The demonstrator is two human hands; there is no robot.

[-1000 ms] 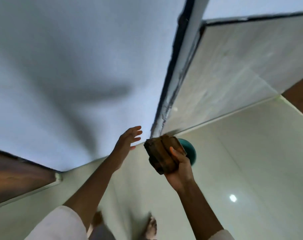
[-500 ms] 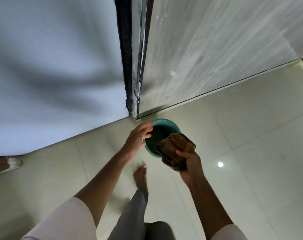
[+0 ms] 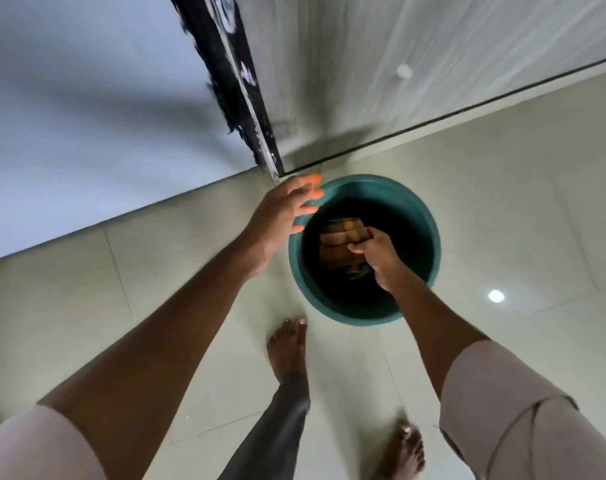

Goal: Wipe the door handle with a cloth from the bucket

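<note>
A teal bucket [image 3: 422,216] with a dark inside stands on the pale floor near the foot of a door. My right hand [image 3: 377,258] reaches down into it and grips a folded brown cloth [image 3: 341,242] inside the bucket's mouth. My left hand [image 3: 282,209] hovers over the bucket's left rim, fingers spread, holding nothing. The door handle is out of view.
A grey door [image 3: 415,64] with a black frame edge [image 3: 232,81] rises behind the bucket, with a blue-white wall [image 3: 87,116] to its left. My bare feet [image 3: 289,348] stand on the tiled floor [image 3: 536,202] just before the bucket.
The view has tilted down from the wall to the floor. My right hand has lowered the brown cloth into the bucket, and my left hand has dropped to the bucket's rim.
</note>
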